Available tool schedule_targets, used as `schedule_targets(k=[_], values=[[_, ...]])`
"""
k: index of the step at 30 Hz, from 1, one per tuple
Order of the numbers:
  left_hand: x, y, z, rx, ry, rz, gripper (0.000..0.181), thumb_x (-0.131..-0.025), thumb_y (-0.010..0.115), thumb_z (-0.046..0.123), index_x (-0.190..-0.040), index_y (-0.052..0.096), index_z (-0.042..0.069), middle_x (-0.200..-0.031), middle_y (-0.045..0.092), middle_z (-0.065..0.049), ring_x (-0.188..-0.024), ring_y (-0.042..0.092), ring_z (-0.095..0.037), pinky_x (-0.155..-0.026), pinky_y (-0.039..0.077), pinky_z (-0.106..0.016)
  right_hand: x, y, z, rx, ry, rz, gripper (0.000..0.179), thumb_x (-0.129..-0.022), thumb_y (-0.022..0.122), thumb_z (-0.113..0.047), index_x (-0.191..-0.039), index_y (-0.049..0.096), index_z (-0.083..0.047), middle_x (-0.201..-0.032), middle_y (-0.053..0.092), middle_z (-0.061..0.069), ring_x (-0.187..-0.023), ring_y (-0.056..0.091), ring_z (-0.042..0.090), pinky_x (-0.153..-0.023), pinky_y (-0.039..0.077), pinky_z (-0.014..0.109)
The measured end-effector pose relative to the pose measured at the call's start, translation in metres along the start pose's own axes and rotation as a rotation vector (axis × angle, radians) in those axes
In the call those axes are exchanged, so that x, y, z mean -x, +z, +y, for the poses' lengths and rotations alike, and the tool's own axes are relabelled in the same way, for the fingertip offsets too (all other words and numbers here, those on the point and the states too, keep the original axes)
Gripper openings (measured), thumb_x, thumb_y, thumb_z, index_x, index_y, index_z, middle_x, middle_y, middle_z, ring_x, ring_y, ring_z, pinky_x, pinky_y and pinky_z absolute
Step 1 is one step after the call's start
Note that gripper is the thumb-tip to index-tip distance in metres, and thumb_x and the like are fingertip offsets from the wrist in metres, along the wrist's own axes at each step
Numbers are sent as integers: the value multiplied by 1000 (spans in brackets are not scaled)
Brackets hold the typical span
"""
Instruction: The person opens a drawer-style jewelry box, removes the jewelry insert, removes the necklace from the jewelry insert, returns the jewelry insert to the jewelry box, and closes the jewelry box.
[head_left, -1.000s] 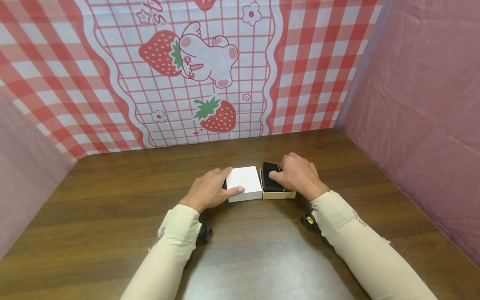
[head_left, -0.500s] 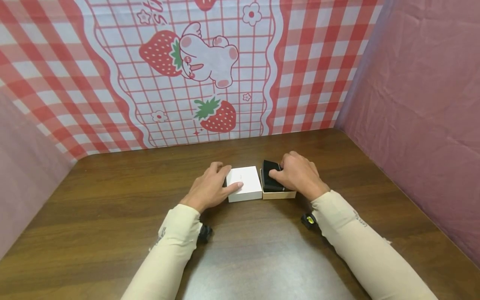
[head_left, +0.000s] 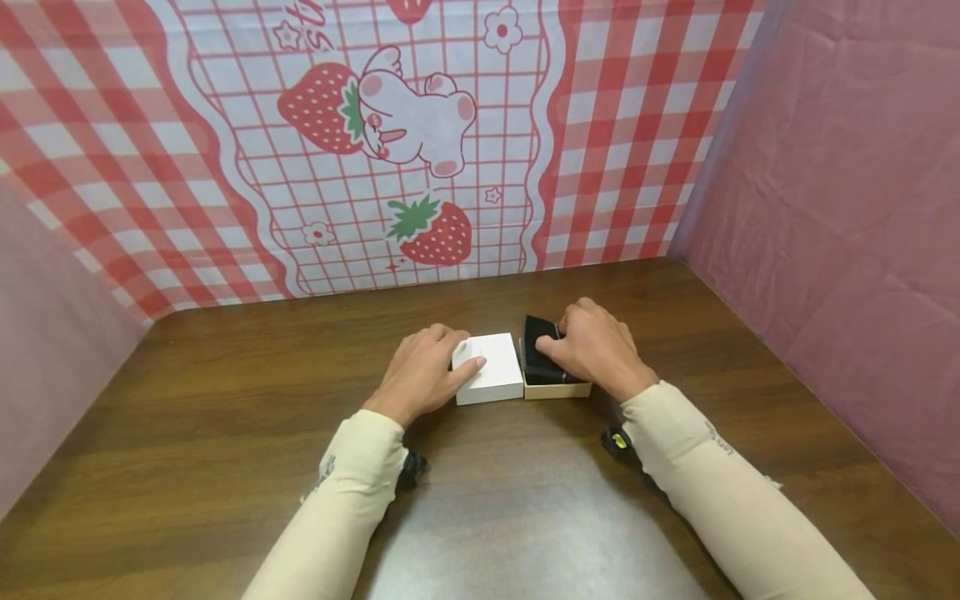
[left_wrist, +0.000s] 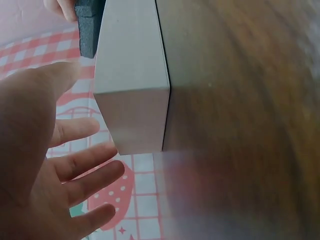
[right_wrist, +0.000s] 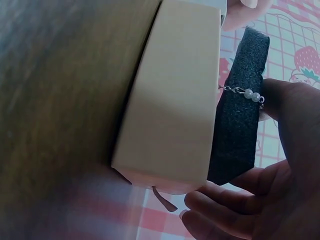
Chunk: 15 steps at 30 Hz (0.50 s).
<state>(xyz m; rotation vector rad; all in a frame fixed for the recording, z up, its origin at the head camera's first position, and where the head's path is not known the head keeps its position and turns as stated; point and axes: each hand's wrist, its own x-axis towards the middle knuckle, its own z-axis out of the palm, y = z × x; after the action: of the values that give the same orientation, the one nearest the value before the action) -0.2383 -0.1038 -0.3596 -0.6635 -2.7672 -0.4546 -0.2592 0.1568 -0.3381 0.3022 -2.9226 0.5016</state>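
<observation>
A small open box (head_left: 558,391) with a cream side stands right against a white box (head_left: 504,360) or lid. From the open box a black foam insert (head_left: 538,342) rises at a tilt, pinched between the thumb and fingers of my right hand (head_left: 597,346). In the right wrist view a thin chain with pearl-like beads (right_wrist: 252,95) crosses the foam, and a small ribbon tab (right_wrist: 165,201) sticks out at the box's end. My left hand (head_left: 422,371) lies at the white box's left side, thumb over its top; in the left wrist view its fingers are extended and spread.
Both boxes stand on a brown wooden table (head_left: 225,433). Behind it hangs a red-and-white checked cloth (head_left: 622,150) with strawberries, and a pink cloth (head_left: 832,208) borders the right side. A dark wrist device sits under each cuff.
The black foam insert has tilted up a little higher out of the open box with my right hand. My left hand has shifted slightly, its thumb sliding back and left across the white top.
</observation>
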Motion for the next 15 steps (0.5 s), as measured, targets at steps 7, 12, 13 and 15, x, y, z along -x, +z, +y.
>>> schedule_targets(k=[7,12,13,15], values=[[-2,-1,8,23,57,19,52,-99,59,45,-134,61,6,-122,67,-11,-117,59,-27,-111,34,-46,0,0,-3,-9,-2,15,34,-81,66,-40,-78,66,-7,-100,57,8,-82,53,24,-64,48,44],[-3,0,13,78,153,165,37,-97,65,34,-122,70,7,-106,72,-7,-97,66,-24,-93,49,-43,0,0,-4,-19,-3,42,38,-81,66,-42,-87,68,-4,-103,58,8,-85,55,24,-69,50,46],[-3,0,14,89,167,194,34,-96,67,32,-119,71,7,-103,73,-6,-92,67,-23,-87,51,-42,0,0,-4,-25,-1,46,38,-81,65,-42,-87,68,-4,-103,58,8,-85,55,24,-69,50,46],[-3,0,17,108,181,231,29,-96,68,29,-115,73,9,-97,73,-4,-85,68,-20,-77,53,-39,0,-1,-5,-39,3,50,39,-81,65,-42,-89,68,-4,-104,58,8,-86,55,24,-70,50,45]])
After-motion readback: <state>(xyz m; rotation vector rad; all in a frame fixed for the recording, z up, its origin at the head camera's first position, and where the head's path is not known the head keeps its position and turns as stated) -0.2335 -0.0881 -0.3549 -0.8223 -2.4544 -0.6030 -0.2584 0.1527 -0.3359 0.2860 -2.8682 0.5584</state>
